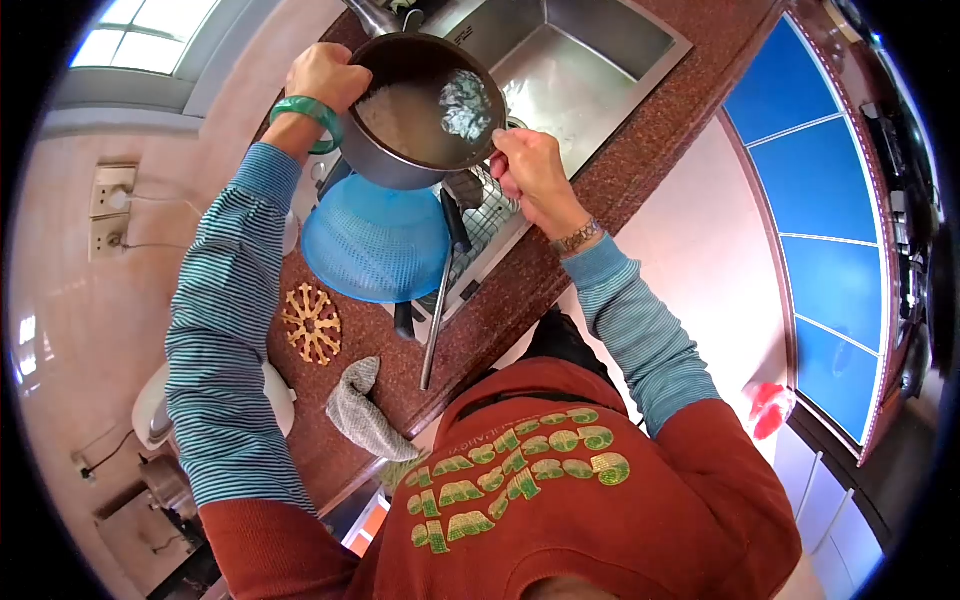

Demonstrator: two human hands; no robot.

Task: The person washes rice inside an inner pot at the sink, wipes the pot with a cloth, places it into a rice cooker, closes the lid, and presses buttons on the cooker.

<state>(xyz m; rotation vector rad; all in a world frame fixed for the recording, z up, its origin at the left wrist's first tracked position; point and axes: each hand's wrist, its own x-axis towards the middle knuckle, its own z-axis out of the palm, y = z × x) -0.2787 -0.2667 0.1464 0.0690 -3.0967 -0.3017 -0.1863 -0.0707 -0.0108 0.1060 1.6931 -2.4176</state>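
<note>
A dark grey pot (385,165) holds cloudy, brownish water, with a bright bubbly patch (466,106) at its right side. My left hand (326,76), with a green bangle at the wrist, is closed on the pot's left rim. Fingers of my right hand (533,170) pinch the rim on the opposite side. The pot is held over the sink edge, below the tap (375,15). Just beneath it sits a blue mesh colander (375,245), partly covered by the pot. What lies at the bottom of the pot is hard to make out.
The steel sink basin (565,75) lies beyond, set in a reddish stone counter (620,150). A long-handled tool (437,320) rests beside the colander. A wooden trivet (312,324) and a grey cloth (370,410) lie nearer. Wall sockets (110,212) are at left.
</note>
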